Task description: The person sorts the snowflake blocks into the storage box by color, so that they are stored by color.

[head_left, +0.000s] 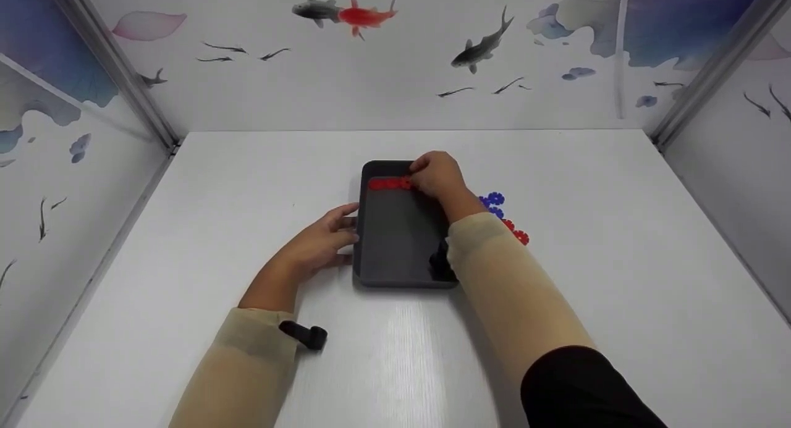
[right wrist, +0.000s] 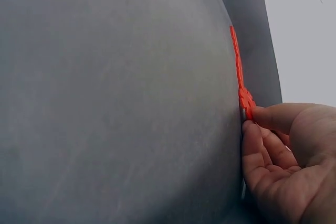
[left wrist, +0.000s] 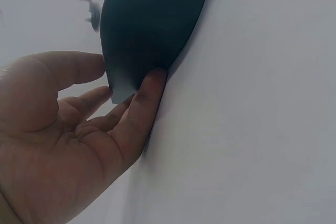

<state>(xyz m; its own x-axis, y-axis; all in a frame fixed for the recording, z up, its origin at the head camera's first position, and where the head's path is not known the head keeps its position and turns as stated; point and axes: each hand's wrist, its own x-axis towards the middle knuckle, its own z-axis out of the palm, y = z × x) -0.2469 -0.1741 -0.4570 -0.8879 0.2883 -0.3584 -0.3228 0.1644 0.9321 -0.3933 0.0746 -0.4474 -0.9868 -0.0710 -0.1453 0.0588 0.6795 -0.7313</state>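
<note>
A row of red pieces (head_left: 384, 184) lies inside the grey tray (head_left: 395, 249), along its far end. At the row's right end, my right hand (head_left: 440, 176) pinches one red piece between thumb and finger. My left hand (head_left: 316, 243), fingers spread, touches the tray's left side. Right of the tray, blue pieces (head_left: 495, 199) and other red pieces (head_left: 521, 237) lie on the white table (head_left: 204, 230).

Fish-patterned wall (head_left: 395, 82) behind white table (head_left: 618, 243)
</note>
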